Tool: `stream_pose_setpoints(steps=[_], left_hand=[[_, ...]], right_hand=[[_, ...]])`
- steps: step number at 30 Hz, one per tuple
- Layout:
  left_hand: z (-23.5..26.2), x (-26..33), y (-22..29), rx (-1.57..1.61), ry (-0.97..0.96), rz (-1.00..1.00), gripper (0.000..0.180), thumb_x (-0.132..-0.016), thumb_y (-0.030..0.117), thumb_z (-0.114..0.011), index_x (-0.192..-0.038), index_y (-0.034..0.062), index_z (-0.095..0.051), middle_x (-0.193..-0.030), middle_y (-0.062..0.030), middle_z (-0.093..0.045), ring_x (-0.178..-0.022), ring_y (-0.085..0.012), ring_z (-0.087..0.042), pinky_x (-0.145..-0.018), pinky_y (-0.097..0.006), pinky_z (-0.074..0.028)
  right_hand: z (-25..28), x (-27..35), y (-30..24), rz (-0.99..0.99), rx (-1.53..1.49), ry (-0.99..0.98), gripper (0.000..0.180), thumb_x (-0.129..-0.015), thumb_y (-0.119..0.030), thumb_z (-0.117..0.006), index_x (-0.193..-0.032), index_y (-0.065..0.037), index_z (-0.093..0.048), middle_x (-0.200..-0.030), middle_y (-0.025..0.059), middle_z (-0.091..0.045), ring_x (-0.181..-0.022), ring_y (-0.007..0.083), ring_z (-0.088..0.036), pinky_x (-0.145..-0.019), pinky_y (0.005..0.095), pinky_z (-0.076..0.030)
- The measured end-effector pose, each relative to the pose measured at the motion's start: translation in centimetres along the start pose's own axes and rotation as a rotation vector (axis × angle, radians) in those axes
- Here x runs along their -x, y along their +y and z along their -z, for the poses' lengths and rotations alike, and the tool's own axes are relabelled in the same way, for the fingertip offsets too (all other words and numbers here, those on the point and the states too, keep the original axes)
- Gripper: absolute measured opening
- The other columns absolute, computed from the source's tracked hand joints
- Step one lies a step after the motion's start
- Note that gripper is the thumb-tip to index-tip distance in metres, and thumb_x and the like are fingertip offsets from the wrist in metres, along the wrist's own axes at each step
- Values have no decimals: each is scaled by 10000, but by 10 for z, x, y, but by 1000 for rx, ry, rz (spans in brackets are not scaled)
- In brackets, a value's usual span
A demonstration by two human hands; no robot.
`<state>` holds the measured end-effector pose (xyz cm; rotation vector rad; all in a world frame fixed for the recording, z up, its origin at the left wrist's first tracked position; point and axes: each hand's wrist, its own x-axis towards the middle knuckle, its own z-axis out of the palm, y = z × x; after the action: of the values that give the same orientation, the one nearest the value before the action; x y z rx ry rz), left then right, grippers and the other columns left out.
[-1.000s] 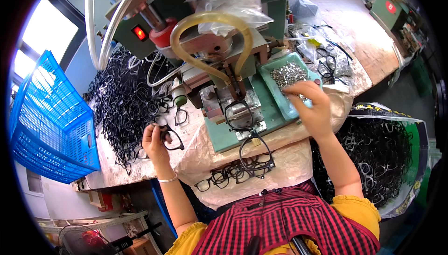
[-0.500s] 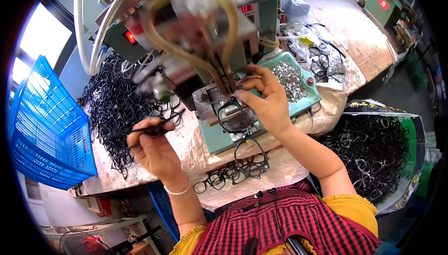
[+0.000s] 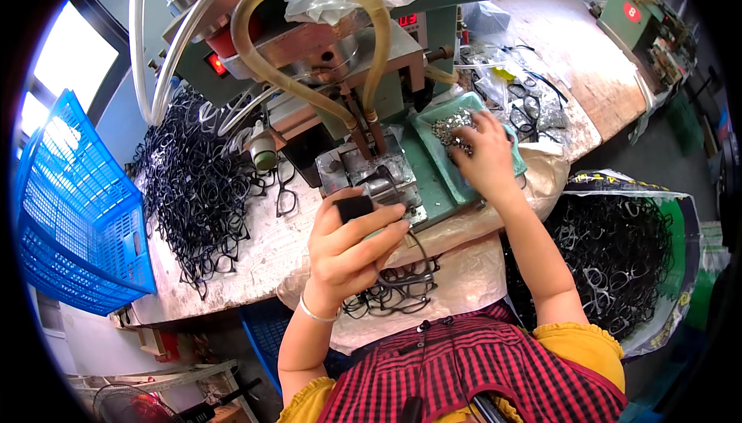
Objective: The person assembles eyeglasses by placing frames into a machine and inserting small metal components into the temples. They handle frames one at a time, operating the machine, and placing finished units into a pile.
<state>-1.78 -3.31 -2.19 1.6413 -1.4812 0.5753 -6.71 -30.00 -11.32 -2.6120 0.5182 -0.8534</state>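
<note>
My left hand (image 3: 348, 249) is in front of the press's metal fixture (image 3: 359, 166), fingers closed on a dark tool with a square black end (image 3: 353, 208); the rest of that tool is hidden by the fingers. Beside those fingers, a black eyeglass frame (image 3: 425, 267) hangs from the fixture, one rim up against the metal and the other lower; whether the left fingers also touch it I cannot tell. My right hand (image 3: 487, 154) reaches into a light green tray (image 3: 464, 189), its fingers curled down at a heap of small silvery metal parts (image 3: 450, 125).
Above the fixture stands the press with a looped yellowish hose (image 3: 377, 17). A big pile of black eyeglass frames (image 3: 193, 183) lies left, beside a blue crate (image 3: 85, 214). More frames fill a sack (image 3: 610, 257) at right; several lie at the front edge (image 3: 386, 299).
My left hand has swung right, from near the pile to the fixture, with the dark tool. My right hand has left the fixture for the tray. The press, blurred before, is now sharp.
</note>
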Motion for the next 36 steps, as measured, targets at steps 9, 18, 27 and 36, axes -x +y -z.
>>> stream_pose_setpoints(steps=[9,18,27,36], left_hand=[[-4,4,-1,-15,-34,-5,202,-767,76,-796,-964,96,-755,-1015,-76,-758,-880,-266,-678,-928,-472,-516],[35,103,4,-444,211,235,308,-834,6,-712,-1139,11,-669,-1144,-169,-723,-1094,-325,-678,-1047,-474,-481],[131,86,-201,-1026,199,767,89,-877,157,-692,-925,119,-756,-985,-84,-634,-802,-279,-658,-696,-385,-523],[69,154,-229,-1080,90,1061,214,-908,345,-681,-941,134,-686,-1037,-127,-625,-813,-370,-667,-642,-477,-530]], right_hand=[[-28,-28,0,162,-77,147,86,-761,-136,-722,-843,-117,-742,-989,80,-695,-996,296,-660,-806,422,-542],[-13,0,15,84,-148,165,119,-858,-57,-690,-967,-45,-736,-999,118,-733,-942,323,-696,-841,394,-542],[-5,-17,-10,84,-329,136,139,-820,-52,-709,-956,-44,-736,-937,119,-727,-917,314,-676,-831,398,-521],[17,31,24,-110,-317,172,135,-807,-30,-730,-942,-30,-738,-920,115,-719,-878,270,-677,-810,354,-517]])
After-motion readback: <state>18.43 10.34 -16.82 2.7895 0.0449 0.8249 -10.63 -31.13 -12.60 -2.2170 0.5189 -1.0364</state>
